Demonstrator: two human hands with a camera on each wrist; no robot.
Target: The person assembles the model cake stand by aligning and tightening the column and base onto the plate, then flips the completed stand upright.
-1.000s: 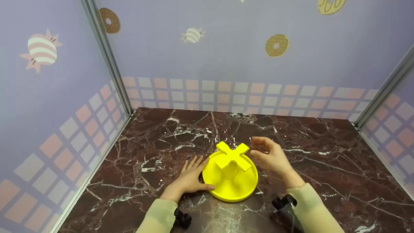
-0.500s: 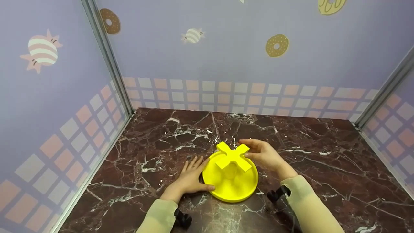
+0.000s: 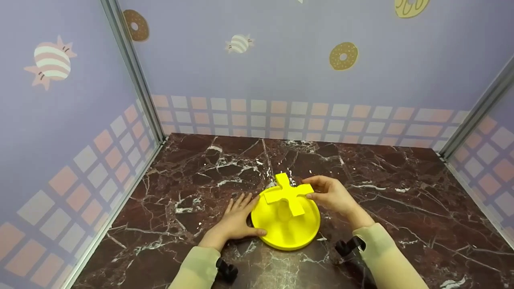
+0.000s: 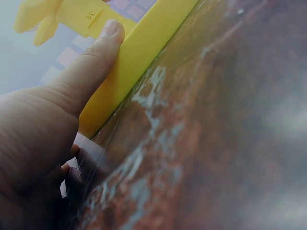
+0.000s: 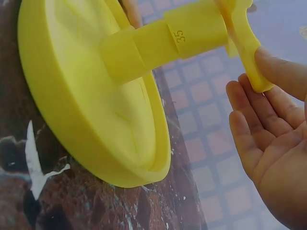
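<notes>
A round yellow dish with a raised rim (image 3: 287,241) lies flat on the table. From its middle rises a stepped yellow post (image 5: 153,45), topped by a yellow cross-shaped handle (image 3: 290,194). The post bears the number 35 in the right wrist view. My left hand (image 3: 235,225) rests against the dish's left side, fingers straight and spread, thumb across the rim. With thumb and index finger, my right hand (image 3: 336,197) pinches the end of the handle's right arm. Its other fingers are loosely bent behind, as the right wrist view shows.
The table (image 3: 192,160) is dark red marble with white veins. Purple patterned wall panels (image 3: 281,76) enclose it at the back and both sides, with metal posts (image 3: 134,72) at the corners. A black wrist mount (image 3: 348,245) sits at the right cuff, another at the left.
My right hand has come in from the right and taken hold of an arm of the cross-shaped handle. The handle has turned clockwise. The left hand and the dish have stayed put.
</notes>
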